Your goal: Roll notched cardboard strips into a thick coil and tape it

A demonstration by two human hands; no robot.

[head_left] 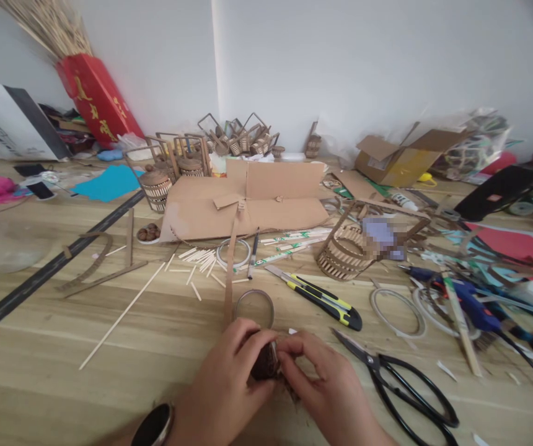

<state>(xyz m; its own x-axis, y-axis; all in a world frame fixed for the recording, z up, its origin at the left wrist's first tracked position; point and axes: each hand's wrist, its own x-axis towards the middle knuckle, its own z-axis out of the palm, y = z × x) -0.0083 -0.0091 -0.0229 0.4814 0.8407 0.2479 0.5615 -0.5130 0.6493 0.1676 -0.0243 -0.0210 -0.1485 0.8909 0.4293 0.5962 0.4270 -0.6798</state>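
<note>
Near the front of the table, my left hand is closed round a small dark brown rounded piece, whose kind I cannot make out. My right hand pinches at the piece's right side, where a thin brown strip seems to hang; the fingers hide most of it. Just beyond the hands stands a ring of thin strip. A long brown strip runs from there back to the cardboard. Black-handled scissors lie open to the right, and a yellow-black utility knife lies farther back.
A small slatted basket with a handle stands right of centre. Short sticks lie scattered near the flat cardboard. A blue glue gun with a cord, and tape rolls, crowd the right side. More little baskets stand behind.
</note>
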